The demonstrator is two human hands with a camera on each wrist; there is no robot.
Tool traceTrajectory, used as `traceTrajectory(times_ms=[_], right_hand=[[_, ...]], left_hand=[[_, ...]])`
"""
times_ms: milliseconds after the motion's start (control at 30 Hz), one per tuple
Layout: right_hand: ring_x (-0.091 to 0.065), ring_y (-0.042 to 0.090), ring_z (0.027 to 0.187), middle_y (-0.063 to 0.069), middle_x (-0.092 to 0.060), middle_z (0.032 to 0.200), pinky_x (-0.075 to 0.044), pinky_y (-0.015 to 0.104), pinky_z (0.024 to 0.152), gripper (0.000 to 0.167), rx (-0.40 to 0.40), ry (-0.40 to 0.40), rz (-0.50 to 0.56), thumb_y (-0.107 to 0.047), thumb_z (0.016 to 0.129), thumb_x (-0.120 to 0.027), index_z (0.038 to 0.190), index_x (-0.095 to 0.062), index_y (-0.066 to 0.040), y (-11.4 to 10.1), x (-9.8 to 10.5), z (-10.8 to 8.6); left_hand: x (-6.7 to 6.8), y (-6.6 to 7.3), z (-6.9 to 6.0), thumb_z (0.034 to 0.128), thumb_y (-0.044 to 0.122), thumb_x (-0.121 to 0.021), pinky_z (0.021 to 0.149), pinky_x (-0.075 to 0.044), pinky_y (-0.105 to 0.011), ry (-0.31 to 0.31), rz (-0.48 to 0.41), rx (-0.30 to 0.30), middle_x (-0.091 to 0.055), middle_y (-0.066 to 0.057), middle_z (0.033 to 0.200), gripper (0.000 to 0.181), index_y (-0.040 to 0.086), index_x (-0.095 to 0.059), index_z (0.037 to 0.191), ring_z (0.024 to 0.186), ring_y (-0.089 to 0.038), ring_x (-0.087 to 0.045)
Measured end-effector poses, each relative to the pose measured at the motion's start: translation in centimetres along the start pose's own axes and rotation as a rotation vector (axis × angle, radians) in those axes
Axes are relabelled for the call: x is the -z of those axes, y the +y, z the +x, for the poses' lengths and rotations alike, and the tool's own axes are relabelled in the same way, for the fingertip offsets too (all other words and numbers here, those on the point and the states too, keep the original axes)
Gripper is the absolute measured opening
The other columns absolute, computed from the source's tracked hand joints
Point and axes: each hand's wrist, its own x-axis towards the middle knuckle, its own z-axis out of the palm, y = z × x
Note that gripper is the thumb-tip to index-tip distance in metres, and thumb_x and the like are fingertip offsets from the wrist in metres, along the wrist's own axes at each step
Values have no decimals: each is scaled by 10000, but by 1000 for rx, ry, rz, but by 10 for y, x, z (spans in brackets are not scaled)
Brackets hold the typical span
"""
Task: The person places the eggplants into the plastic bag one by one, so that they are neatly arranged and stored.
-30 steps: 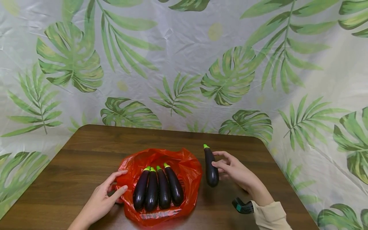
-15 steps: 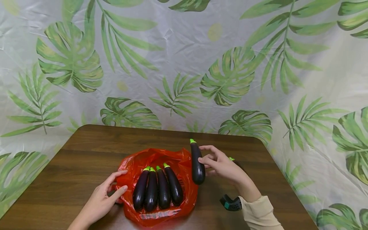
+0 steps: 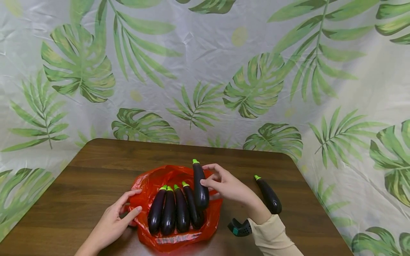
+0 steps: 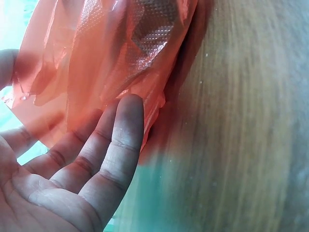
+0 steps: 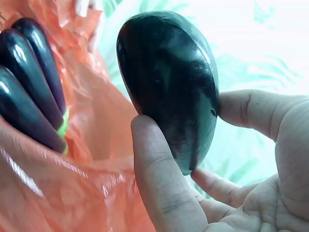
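Observation:
In the head view my right hand (image 3: 224, 183) pinches a dark purple eggplant (image 3: 201, 186) by its side, thumb and fingertips apart around it. This eggplant hangs over the right side of a red plastic bag (image 3: 213, 222), green stem end pointing away. Several more eggplants (image 3: 182, 209) lie side by side inside the opened bag. The right wrist view shows the held eggplant (image 5: 169, 82) end-on. My left hand (image 3: 113, 220) rests against the bag's left rim, thumb and index finger outstretched. In the left wrist view its fingers (image 4: 126, 130) touch the bag's plastic.
Another eggplant (image 3: 269, 195) lies on the wooden table (image 3: 80, 192) to the right of the bag, partly behind the right forearm. A black strap-like device (image 3: 240, 227) is at the right wrist. Behind the table hangs a leaf-patterned cloth (image 3: 205, 71).
My right hand has carried its eggplant leftward from the table's right side to over the bag. The eggplant on the right has come into view. My left hand has stayed at the bag's rim.

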Motion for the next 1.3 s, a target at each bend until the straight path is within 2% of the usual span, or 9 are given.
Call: traceTrajectory(times_ms=[300,500,733,1033,1300], right_hand=[[-728,212,1010,160,-687,1137,-678,493,866,569,-3,-39,-59,-259,1084,-657,1565,-404,-90,-8,-26,10],[-629,215,914,115,-659,1114,-682,426,832,552,-23,-53,-95,-301,1075,-678,1550,-441,-149,-11,-44,18],[-673,213,911,113,-671,1125,-686,441,816,555,-45,-88,-84,-274,1063,-698,1546,-448,-163,-10,-60,27],[-704,221,868,109,-672,1026,-685,471,811,526,-84,-102,-118,-269,1048,-720,1504,-480,-166,-4,-75,40],[-683,219,809,109,-661,961,-688,439,776,504,-116,-102,-158,-267,1042,-730,1473,-497,-145,0,-84,50]], left_hand=[[0,1,1,1069,189,-686,661,-652,-304,-4,-3,16,-757,-103,1009,462,135,-535,1503,803,-55,-729],[1,2,2,1070,203,-687,667,-655,-306,-11,-10,41,-752,-120,1037,471,144,-529,1509,817,-58,-730],[1,2,2,1069,205,-688,665,-655,-305,-11,-6,37,-751,-119,1042,472,149,-530,1510,813,-58,-727],[1,1,3,1066,213,-693,675,-657,-300,-17,-5,52,-746,-131,1076,484,152,-525,1515,822,-59,-728],[1,2,3,1068,204,-688,688,-668,-306,-26,-41,65,-727,-170,1124,485,132,-519,1517,857,-67,-739]])
